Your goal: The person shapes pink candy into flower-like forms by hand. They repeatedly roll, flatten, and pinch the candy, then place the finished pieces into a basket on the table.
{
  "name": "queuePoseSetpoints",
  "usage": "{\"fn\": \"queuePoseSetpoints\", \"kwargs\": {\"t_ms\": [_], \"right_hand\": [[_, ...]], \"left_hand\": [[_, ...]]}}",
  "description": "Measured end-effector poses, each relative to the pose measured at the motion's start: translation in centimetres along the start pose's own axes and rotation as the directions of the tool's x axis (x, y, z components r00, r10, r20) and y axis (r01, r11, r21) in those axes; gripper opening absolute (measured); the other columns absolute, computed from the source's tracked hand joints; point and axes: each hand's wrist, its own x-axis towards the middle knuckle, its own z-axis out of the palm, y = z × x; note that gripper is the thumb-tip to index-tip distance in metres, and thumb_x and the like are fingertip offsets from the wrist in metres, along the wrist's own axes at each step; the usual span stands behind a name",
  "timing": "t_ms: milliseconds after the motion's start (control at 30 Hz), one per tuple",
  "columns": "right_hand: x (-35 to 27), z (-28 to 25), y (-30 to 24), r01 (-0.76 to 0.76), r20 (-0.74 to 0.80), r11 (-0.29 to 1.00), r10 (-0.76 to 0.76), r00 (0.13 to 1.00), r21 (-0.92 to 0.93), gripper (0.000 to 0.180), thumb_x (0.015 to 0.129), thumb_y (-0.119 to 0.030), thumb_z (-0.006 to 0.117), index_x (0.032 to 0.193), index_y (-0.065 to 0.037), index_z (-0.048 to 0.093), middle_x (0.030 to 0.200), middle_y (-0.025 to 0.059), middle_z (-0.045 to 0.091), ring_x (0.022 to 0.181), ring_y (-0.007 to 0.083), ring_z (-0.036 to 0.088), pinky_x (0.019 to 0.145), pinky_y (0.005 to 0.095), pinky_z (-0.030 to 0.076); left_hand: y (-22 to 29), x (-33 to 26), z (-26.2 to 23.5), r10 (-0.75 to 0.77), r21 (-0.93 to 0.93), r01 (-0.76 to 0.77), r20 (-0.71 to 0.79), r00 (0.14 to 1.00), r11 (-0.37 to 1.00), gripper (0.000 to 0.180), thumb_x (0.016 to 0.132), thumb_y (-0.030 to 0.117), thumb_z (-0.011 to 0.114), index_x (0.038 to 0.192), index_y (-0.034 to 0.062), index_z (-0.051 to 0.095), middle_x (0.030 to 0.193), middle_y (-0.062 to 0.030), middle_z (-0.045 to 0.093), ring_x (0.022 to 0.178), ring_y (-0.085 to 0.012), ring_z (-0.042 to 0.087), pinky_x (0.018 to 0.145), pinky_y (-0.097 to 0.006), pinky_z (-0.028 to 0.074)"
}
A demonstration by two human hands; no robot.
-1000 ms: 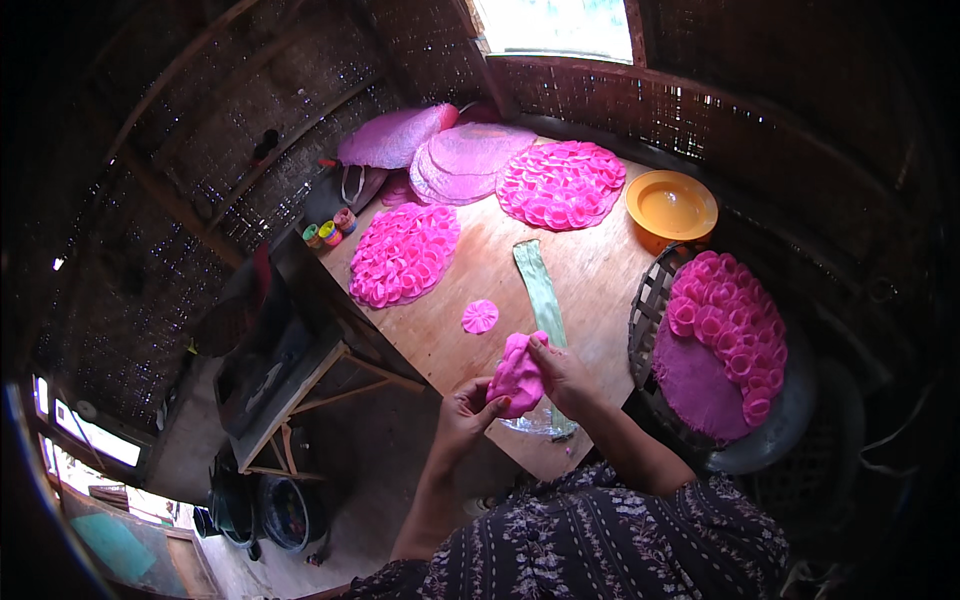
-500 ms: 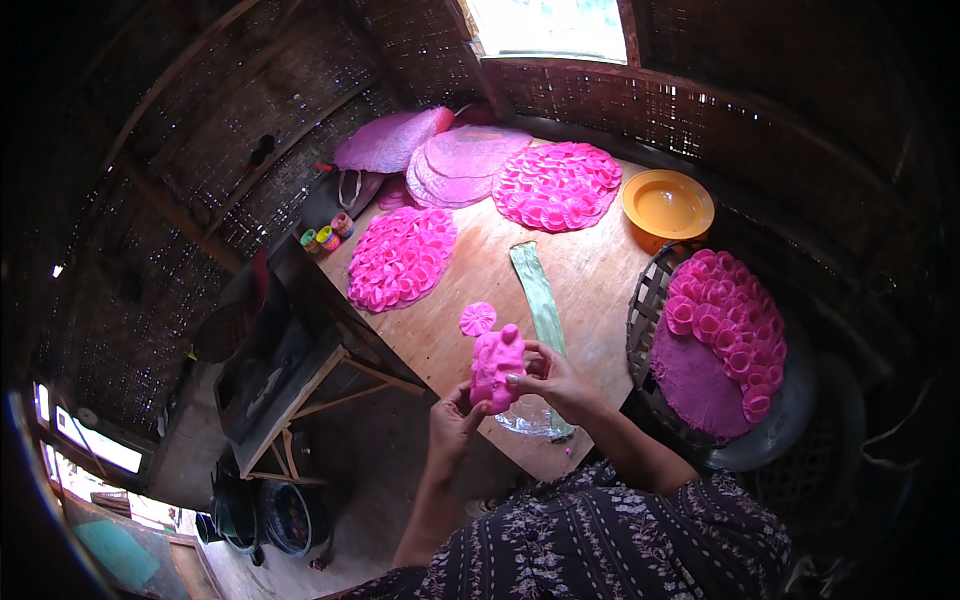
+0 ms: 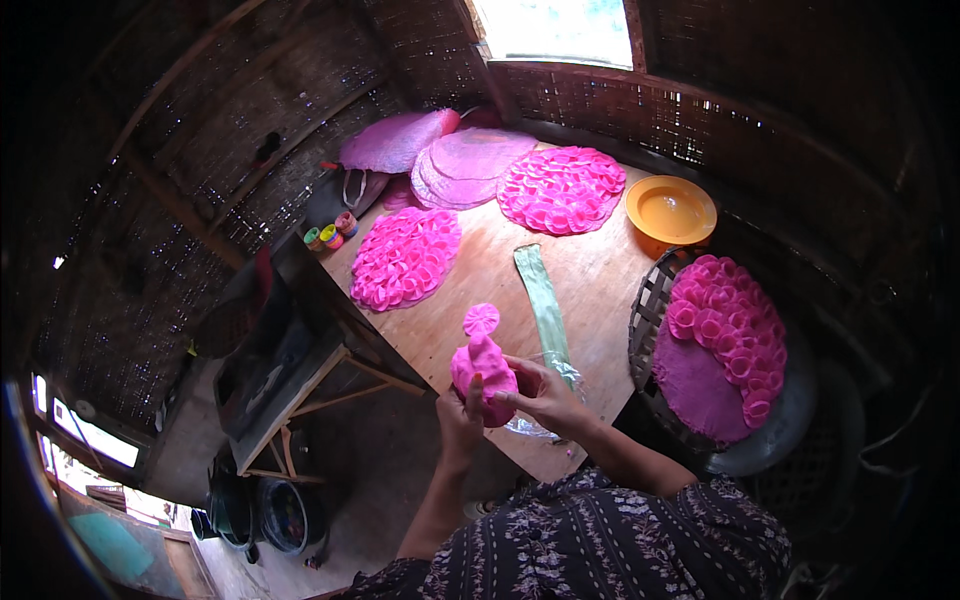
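A lump of bright pink dough (image 3: pixel 482 362) is held up between my two hands above the near corner of the table. My left hand (image 3: pixel 460 422) grips it from the left and below, thumb up along its face. My right hand (image 3: pixel 546 396) closes on its right side with the fingers. Just beyond the lump lies a small round pink piece with ridges (image 3: pixel 481 319). A long pale green strip (image 3: pixel 541 298) stretches across the table beyond my right hand. Clear plastic (image 3: pixel 530 428) lies partly hidden under my hands.
Two mats of pink cup-shaped pieces (image 3: pixel 405 260) (image 3: pixel 562 190) and flat pink discs (image 3: pixel 470 165) lie on the wooden table (image 3: pixel 480 260). An orange bowl (image 3: pixel 670 210) stands far right. A woven basket (image 3: pixel 645 335) holds pink cups (image 3: pixel 728 320) on a pink disc. Small jars (image 3: pixel 330 236) stand left.
The dough has turned and changed shape in my hands, now rounder below with a raised top. My left thumb has moved up onto its face. The view has shifted slightly.
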Motion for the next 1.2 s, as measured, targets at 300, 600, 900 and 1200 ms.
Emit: {"fn": "queuePoseSetpoints", "kwargs": {"t_ms": [300, 600, 900, 1200], "right_hand": [[-0.1, -1.6, 0.4, -0.206, 0.118, 0.928, 0.177, 0.977, 0.311, 0.06, 0.094, -0.015, 0.064, 0.146, -0.003, 0.035, 0.132, 0.0079, 0.054, 0.118, 0.0137, 0.054, 0.102, 0.0309, 0.045], [-0.5, -0.6, -0.5, 0.144, -0.098, 0.66, -0.315, 0.944, -0.737, 0.033, 0.076, -0.031, 0.082, 0.085, -0.006, 0.061, 0.098, 0.0093, 0.053, 0.094, 0.0256, 0.055, 0.083, 0.0363, 0.043], [-0.2, -0.3, -0.1, 0.032, -0.136, 0.661, -0.202, 0.97, -0.749, 0.029, 0.079, -0.032, 0.078, 0.085, -0.006, 0.065, 0.1, 0.0115, 0.056, 0.101, 0.0295, 0.053, 0.091, 0.0425, 0.039], [-1.2, 1.3, -1.1, 0.104, -0.005, 0.268, -0.377, 0.926, -0.958, 0.026, 0.079, -0.029, 0.076, 0.085, -0.008, 0.064, 0.1, 0.0104, 0.058, 0.103, 0.0321, 0.053, 0.091, 0.0437, 0.038]], "left_hand": [[0.8, -0.4, 1.3, -0.242, -0.608, 0.244, 0.087, 0.966, 0.755, 0.051, 0.101, 0.045, 0.047, 0.1, -0.0032, 0.062, 0.088, -0.0018, 0.064, 0.078, -0.0086, 0.058, 0.071, -0.024, 0.047], [1.5, -0.2, -0.6, 0.069, 0.013, -0.069, -0.085, 0.994, 0.998, 0.048, 0.099, 0.041, 0.054, 0.083, -0.0038, 0.062, 0.064, -0.0021, 0.057, 0.065, -0.0069, 0.048, 0.057, -0.031, 0.042], [2.5, -0.3, -0.4, 0.132, 0.04, -0.129, -0.079, 0.988, 0.991, 0.046, 0.096, 0.036, 0.06, 0.083, -0.0076, 0.061, 0.06, -0.0134, 0.057, 0.064, -0.0082, 0.048, 0.055, -0.035, 0.043], [3.2, -0.5, -0.3, 0.233, 0.118, -0.225, -0.061, 0.97, 0.967, 0.047, 0.097, 0.04, 0.058, 0.082, -0.0046, 0.061, 0.061, -0.0068, 0.056, 0.064, -0.0073, 0.045, 0.054, -0.033, 0.041]]}}
